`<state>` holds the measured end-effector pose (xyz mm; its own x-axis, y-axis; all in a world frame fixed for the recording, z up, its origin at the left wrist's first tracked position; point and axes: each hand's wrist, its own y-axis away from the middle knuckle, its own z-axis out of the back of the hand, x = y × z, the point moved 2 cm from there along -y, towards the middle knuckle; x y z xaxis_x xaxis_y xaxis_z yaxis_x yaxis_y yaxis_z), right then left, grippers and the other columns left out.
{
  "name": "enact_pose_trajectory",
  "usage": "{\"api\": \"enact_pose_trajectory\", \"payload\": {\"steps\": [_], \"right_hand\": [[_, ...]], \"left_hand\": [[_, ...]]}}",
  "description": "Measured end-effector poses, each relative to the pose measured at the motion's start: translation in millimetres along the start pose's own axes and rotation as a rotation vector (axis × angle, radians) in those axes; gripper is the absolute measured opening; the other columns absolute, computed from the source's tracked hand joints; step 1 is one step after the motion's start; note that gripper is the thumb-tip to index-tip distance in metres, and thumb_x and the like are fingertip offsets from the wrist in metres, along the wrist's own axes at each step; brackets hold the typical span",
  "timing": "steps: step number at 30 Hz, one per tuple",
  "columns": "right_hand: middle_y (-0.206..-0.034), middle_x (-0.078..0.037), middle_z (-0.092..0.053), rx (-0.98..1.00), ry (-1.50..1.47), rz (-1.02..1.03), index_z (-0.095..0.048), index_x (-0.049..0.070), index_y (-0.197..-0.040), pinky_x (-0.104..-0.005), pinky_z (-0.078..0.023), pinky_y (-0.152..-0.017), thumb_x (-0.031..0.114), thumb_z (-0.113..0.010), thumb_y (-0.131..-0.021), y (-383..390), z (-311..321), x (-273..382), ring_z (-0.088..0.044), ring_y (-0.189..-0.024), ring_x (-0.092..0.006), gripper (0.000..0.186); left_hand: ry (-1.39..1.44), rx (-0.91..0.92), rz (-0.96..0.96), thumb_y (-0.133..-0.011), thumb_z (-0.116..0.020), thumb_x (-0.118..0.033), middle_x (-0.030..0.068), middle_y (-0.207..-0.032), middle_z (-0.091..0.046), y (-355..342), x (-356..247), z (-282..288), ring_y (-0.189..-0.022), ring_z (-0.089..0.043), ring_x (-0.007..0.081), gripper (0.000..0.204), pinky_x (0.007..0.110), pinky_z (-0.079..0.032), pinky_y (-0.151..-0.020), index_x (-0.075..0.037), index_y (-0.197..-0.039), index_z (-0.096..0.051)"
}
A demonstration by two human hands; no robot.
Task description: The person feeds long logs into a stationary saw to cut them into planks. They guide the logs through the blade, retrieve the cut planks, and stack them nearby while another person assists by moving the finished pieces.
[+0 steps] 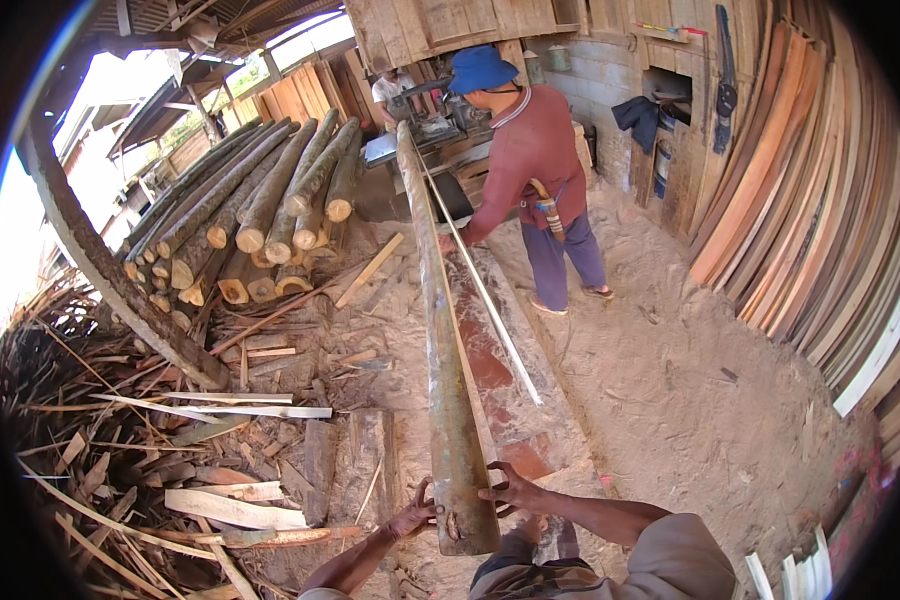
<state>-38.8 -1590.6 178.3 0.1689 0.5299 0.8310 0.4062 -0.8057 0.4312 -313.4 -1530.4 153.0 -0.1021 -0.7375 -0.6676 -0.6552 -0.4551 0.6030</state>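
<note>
While a log pile (260,215) fills the left and a co-worker (540,150) stands close on the right, your left hand (416,513) and right hand (515,493), fingers part-curled, grip the near end of a long log (452,400) between them. Its axis runs ahead, slightly leftward, toward the machine (440,122).

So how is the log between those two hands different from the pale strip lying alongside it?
The log is thick and rounded; the strip is thin and narrow. The log is mottled grey-brown; the strip is nearly white. The log's near end sits between the left hand and right hand; the strip's stops short of both. Both are long.
</note>
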Motion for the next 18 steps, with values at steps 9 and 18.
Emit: {"api": "enact_pose_trajectory", "payload": {"steps": [9, 18], "right_hand": [[-0.119, -0.017, -0.048, -0.073, 0.021, 0.014, -0.024, 0.009, -0.139, -0.0423, -0.056, -0.077, 0.046, -0.078, -0.073, 75, -46, -63, -0.052, -0.114, -0.0292, 0.092], [-0.129, -0.017, -0.044, -0.07, 0.021, -0.041, -0.023, 0.012, -0.138, -0.0368, -0.055, -0.079, 0.038, -0.08, -0.074, 118, -74, -89, -0.05, -0.113, -0.0283, 0.09]], "left_hand": [[0.048, 0.012, 0.036, -0.079, -0.072, -0.007, 0.0067, -0.131, -0.044, 59, 85, -33, -0.113, -0.051, 0.0219, 0.1, 0.041, -0.05, -0.084, -0.039, -0.143, -0.002], [0.112, -0.113, 0.004, -0.074, -0.078, -0.009, 0.0099, -0.134, -0.044, 87, 154, -69, -0.12, -0.047, 0.0235, 0.098, 0.043, -0.046, -0.09, -0.028, -0.142, -0.01]]}}
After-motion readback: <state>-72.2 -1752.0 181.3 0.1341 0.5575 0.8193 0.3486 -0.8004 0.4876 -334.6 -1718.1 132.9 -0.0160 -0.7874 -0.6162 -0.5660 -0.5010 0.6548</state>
